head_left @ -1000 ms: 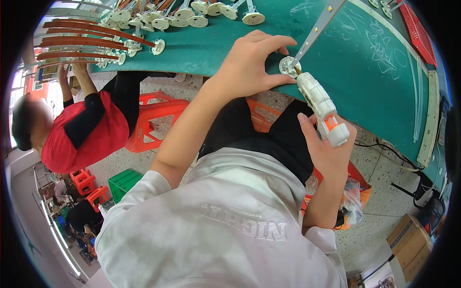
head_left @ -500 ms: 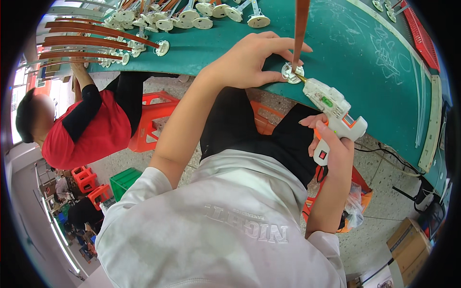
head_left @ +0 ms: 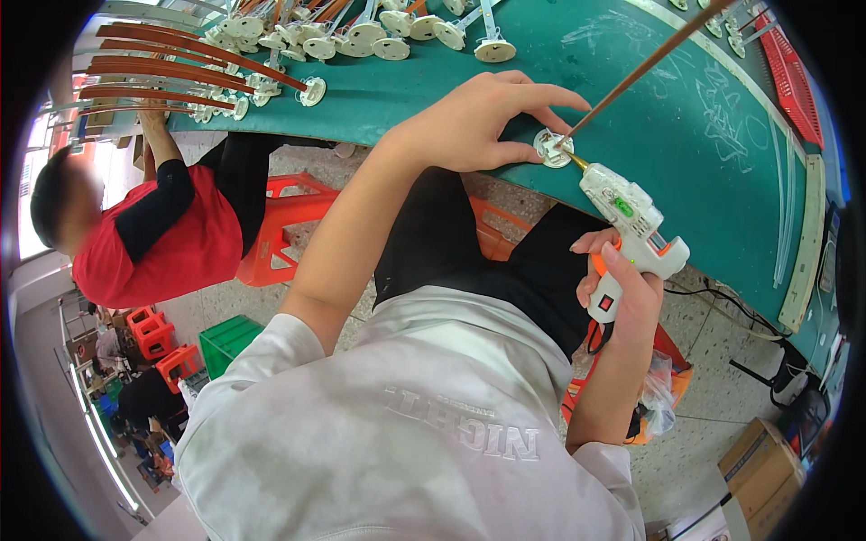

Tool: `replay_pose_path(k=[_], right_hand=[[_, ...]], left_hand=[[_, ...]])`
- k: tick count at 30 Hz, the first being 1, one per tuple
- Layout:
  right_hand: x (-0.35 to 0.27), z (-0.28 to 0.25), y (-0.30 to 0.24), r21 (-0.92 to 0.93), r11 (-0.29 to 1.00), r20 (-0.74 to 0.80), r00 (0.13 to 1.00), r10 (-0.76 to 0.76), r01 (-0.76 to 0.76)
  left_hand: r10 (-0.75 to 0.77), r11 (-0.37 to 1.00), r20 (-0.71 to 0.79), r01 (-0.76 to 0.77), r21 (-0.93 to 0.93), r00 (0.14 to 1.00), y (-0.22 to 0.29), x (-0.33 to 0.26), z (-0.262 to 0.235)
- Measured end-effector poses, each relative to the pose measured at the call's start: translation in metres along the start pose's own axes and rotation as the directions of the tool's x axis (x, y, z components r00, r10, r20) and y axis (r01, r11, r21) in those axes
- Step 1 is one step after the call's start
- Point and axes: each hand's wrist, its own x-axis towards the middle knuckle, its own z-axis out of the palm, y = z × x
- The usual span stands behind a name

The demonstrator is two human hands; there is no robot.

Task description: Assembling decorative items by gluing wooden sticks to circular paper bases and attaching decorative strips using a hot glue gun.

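Observation:
My right hand (head_left: 622, 279) is wrapped around a white hot glue gun (head_left: 627, 203) with an orange trigger. Its metal nozzle points at a small white round base (head_left: 553, 148) near the table edge, its tip at or very close to the foot of a brown strip (head_left: 631, 77). That long, thin strip rises from the base and leans to the upper right. My left hand (head_left: 474, 117) grips the base, thumb at its near left side and other fingers curving over its far side; the index finger stretches out beside the strip.
Several similar round bases with strips (head_left: 365, 36) crowd the far left of the green table (head_left: 406, 86). A red basket (head_left: 785, 77) stands at the far right. At left a co-worker in red (head_left: 171, 234) sits by a red stool (head_left: 289, 216). A black cord (head_left: 713, 298) hangs at right.
The brown strip, nearly upright in the view before, now leans to the upper right and shows its narrow edge. The glue gun and base have shifted only slightly.

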Motion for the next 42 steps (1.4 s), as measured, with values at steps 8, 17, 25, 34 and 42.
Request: replay_pose_path(k=[8,17,25,34,42], right_hand=[[-0.001,0.01,0.005,-0.257,0.964,-0.135,0.985,-0.111,0.073],[-0.003,0.018,0.008,-0.551,0.826,-0.173,0.953,-0.249,0.116],[-0.005,0.019,0.01,-0.523,0.843,-0.182,0.95,-0.254,0.125],[-0.004,0.021,0.01,-0.494,0.857,-0.175,0.949,-0.261,0.145],[-0.003,0.017,0.008,-0.528,0.843,-0.196,0.952,-0.235,0.1]], left_hand=[[-0.023,1.0,0.009,0.023,-0.003,1.0,0.004,0.002,-0.002],[-0.047,0.999,0.02,0.048,-0.015,0.999,0.004,0.002,-0.002],[-0.028,1.0,0.013,0.028,-0.002,1.0,0.004,0.002,-0.002],[-0.045,0.999,0.023,0.045,-0.009,0.999,0.005,0.002,-0.003],[-0.01,1.0,0.002,0.01,-0.015,1.0,0.0,0.0,0.0]])
